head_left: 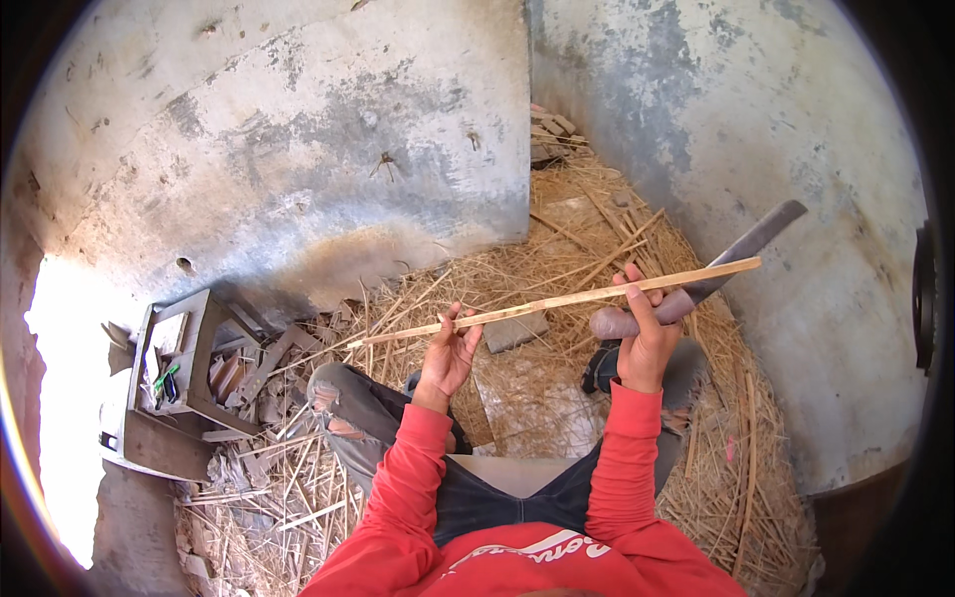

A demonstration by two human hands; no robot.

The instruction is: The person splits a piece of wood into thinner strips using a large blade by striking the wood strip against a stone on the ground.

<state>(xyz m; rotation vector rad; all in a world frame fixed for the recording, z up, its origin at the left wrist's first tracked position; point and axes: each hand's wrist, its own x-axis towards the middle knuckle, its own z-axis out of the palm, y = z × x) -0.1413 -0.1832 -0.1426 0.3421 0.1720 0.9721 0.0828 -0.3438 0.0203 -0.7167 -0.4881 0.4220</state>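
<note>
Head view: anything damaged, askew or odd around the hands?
Mostly litter. Straw and wood scraps cover the floor around the small wooden stool, and the jeans are torn at the left knee. The left hand and right hand hold a bamboo strip; the right also grips a large knife.

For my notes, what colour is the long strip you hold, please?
Pale tan strip, best seen in the head view.

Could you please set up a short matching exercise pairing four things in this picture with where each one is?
Things:
1. bamboo strip
2. knife
3. wooden stool
4. flat grey block

Places:
A. gripped in the right hand alone
B. lying on the straw between the knees
C. held across both hands
D. on its side by the wall, at the person's left

Pairs: 1-C, 2-A, 3-D, 4-B
</note>
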